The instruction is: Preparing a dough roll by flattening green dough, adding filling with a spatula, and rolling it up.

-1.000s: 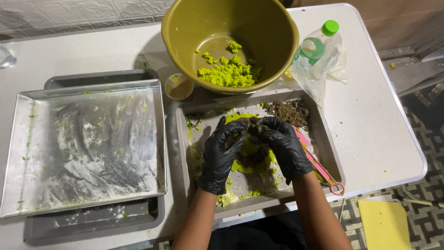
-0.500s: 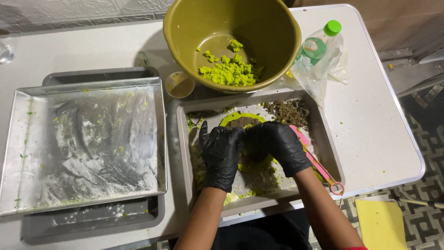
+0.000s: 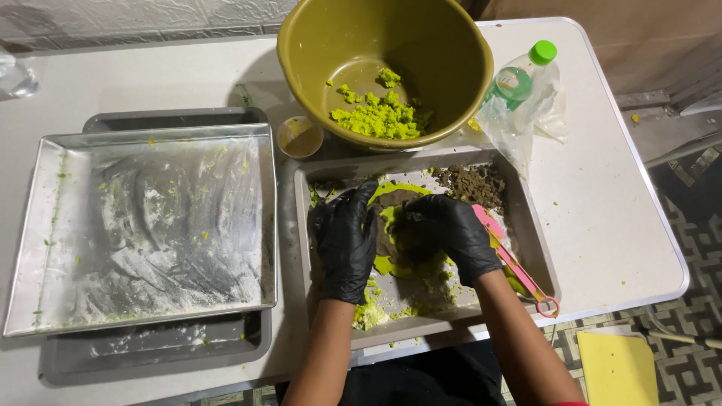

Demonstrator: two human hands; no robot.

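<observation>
Change: since the earlier frame our hands have drawn slightly apart, baring more of the green dough sheet.
Tabletop (image 3: pixel 602 188): white, crumbs scattered.
Floured tray (image 3: pixel 143 225): bare of dough, stacked on a darker tray.
Work tray (image 3: pixel 538 248): flattened green dough (image 3: pixel 395 192) with dark filling on it; we judge shaping midway.
Bowl (image 3: pixel 451 45): a modest heap of green dough left.
Left hand (image 3: pixel 346 240): gloved, fingers spread flat at the dough's edge.
Right hand (image 3: pixel 447 233): gloved, cupped over the filling.
Pink tool (image 3: pixel 519 267): unused.
</observation>
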